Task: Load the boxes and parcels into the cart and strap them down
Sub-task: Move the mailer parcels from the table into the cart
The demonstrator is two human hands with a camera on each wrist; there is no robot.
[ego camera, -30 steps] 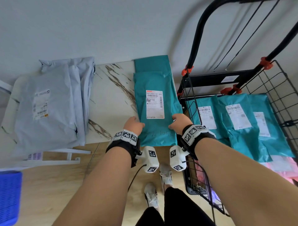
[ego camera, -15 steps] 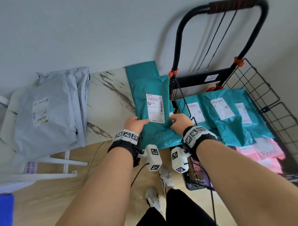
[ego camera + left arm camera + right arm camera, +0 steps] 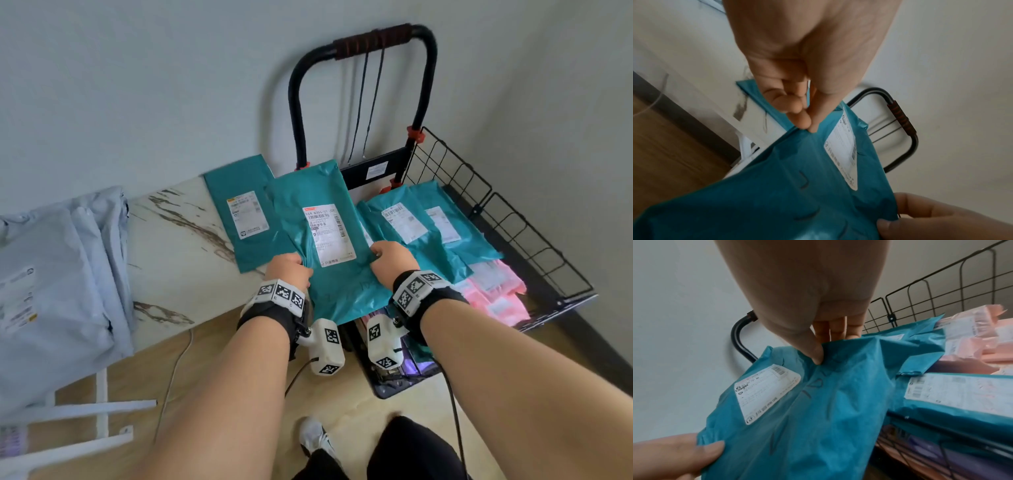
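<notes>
A teal parcel [image 3: 318, 236] with a white label hangs in the air between the table and the black wire cart [image 3: 534, 253]. My left hand [image 3: 291, 270] pinches its left edge, thumb on top [image 3: 809, 123]. My right hand [image 3: 390, 257] pinches its right edge [image 3: 818, 356]. The parcel [image 3: 818, 402] is partly over the cart's left side. Teal parcels [image 3: 421, 226] and pink ones [image 3: 493, 291] lie inside the cart. Another teal parcel [image 3: 243, 219] lies on the marble table [image 3: 178, 260].
Grey mailer bags [image 3: 58, 281] are piled at the table's left end. The cart's black handle [image 3: 370, 44] stands against the wall with thin cords [image 3: 363, 102] hanging from it. A cable [image 3: 174, 370] trails on the wooden floor. My shoe [image 3: 315, 435] is below.
Both hands have lifted the top teal parcel off the table and carried it right toward the cart, uncovering the teal parcel beneath it. My view has swung right.
</notes>
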